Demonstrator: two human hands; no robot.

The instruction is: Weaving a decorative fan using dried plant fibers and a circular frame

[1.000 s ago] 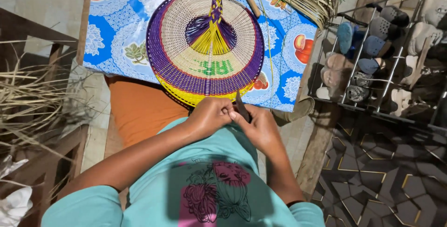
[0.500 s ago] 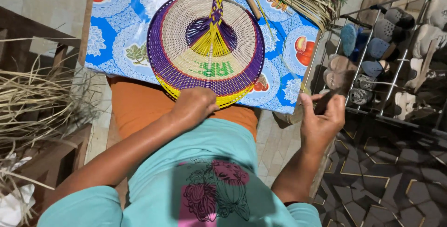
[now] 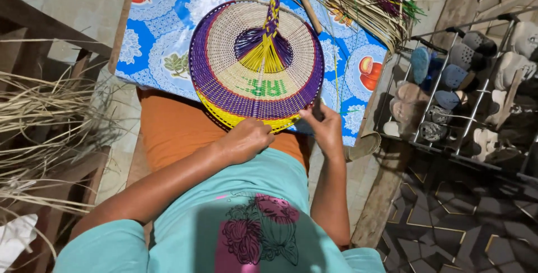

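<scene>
Here, both hands (image 3: 246, 139) at woven fan (image 3: 256, 65) edge, fingertips hidden

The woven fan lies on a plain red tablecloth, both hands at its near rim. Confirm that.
Not quite. The head view shows the tablecloth is blue with white patterns, not plain red. The fan does lie on it, with the left hand and right hand at its near rim.

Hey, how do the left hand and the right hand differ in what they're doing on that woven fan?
The left hand is curled into a loose fist at the yellow bottom edge of the woven fan, while the right hand reaches up with pinched fingers at the purple lower-right rim. The left hand sits over the orange cushion; the right hand lies over the blue patterned tablecloth. Both touch the fan's rim.
</scene>
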